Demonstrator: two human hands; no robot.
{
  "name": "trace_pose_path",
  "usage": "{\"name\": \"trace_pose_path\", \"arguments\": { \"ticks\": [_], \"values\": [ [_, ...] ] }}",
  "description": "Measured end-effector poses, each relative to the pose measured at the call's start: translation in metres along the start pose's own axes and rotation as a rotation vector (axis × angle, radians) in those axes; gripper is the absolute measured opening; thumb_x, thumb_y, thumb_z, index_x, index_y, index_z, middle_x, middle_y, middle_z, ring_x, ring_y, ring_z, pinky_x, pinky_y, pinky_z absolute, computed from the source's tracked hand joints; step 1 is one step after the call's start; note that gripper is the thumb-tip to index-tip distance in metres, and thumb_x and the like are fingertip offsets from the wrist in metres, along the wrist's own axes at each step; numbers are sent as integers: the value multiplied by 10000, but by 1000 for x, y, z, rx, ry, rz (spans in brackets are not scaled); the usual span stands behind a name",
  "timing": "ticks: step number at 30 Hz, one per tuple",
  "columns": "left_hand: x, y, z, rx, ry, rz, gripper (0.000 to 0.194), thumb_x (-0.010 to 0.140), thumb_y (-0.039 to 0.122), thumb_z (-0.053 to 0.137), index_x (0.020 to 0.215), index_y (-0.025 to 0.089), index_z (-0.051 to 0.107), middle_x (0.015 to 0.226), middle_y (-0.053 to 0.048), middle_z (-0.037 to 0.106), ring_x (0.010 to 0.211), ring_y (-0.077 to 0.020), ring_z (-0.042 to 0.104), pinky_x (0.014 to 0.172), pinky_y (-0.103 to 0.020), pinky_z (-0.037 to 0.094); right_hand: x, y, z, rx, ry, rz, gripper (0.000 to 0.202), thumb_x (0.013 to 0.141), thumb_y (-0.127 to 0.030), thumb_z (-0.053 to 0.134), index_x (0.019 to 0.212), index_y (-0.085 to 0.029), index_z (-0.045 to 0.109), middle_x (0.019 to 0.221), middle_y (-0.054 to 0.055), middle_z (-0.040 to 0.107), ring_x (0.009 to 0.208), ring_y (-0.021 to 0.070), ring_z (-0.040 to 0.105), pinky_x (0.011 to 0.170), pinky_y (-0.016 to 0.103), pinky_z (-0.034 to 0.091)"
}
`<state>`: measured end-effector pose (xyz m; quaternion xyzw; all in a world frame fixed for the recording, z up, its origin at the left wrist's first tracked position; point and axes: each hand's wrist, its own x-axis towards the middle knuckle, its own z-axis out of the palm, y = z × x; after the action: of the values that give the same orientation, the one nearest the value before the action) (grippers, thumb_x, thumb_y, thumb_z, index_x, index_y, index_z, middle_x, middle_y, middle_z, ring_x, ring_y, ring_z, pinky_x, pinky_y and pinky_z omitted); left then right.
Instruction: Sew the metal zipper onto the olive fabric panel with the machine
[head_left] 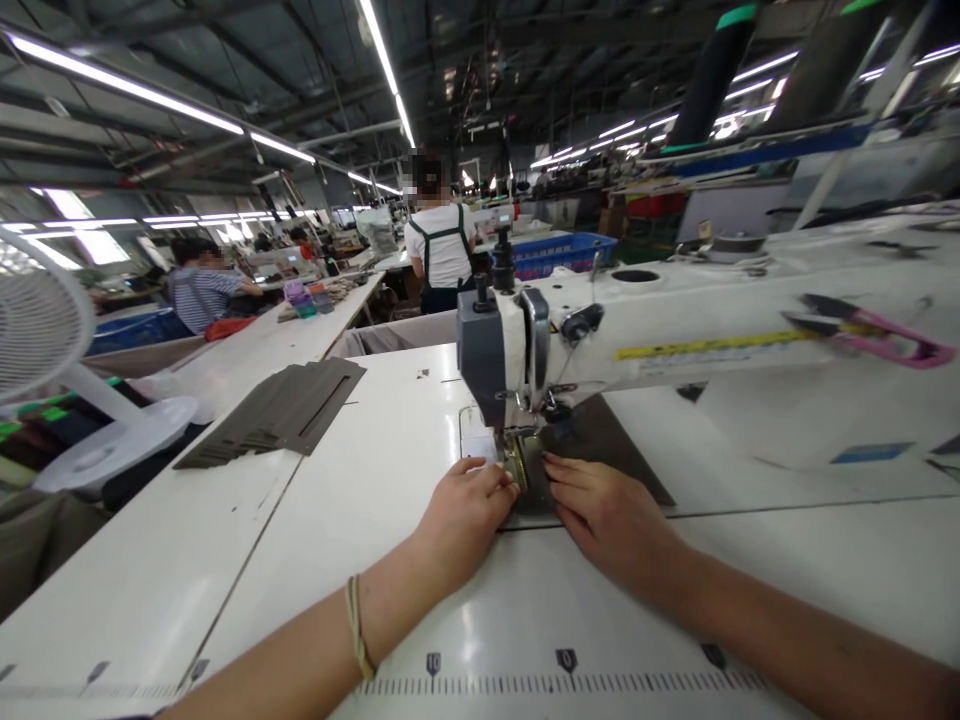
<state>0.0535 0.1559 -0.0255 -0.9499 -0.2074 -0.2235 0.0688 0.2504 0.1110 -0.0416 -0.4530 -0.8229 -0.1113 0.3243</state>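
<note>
1. Factory hall, roofed in dark metal, strung with tube lights [150,92]; two persons at work beyond, one in a white top [448,250], one in stripes [201,300].
2. White worktable [337,480], ruler scale [465,686] along the near edge.
3. Sewing machine [667,310], white, arm reaching in from the right; pink-handled snips [892,335] and a yellow tape strip [705,348] on it.
4. Dark cloth piece [622,450], flat beneath the machine head, spreading right and far from the fingertips; one corner points far, another right. Long axis: cannot be told, part being covered.
5. Left hand [465,515]: fingers bent and close together, tips at the cloth's left side, beside a brass-coloured guide [516,462]. Whether it pinches the edge cannot be told.
6. Right hand [619,510]: fingers extended, laid on the cloth, gripping nothing visible; it covers more of the piece than the left.
7. Stack of dark cloth pieces [277,415], left, well apart from both hands.
8. White fan [45,320], far left.
</note>
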Motion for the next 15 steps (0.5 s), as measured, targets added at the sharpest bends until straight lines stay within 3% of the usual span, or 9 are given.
{"name": "trace_pose_path", "arguments": {
  "ticks": [15],
  "values": [
    [14, -20, 9, -2, -30, -62, 140, 878, 142, 461, 912, 113, 594, 815, -72, 569, 829, -191, 565, 809, -317, 503, 15, 23, 15, -9, -54, 58, 229, 733, -66, 467, 791, -172, 660, 944, 81, 680, 845, 202, 644, 725, 293, 530]
  ]
}}
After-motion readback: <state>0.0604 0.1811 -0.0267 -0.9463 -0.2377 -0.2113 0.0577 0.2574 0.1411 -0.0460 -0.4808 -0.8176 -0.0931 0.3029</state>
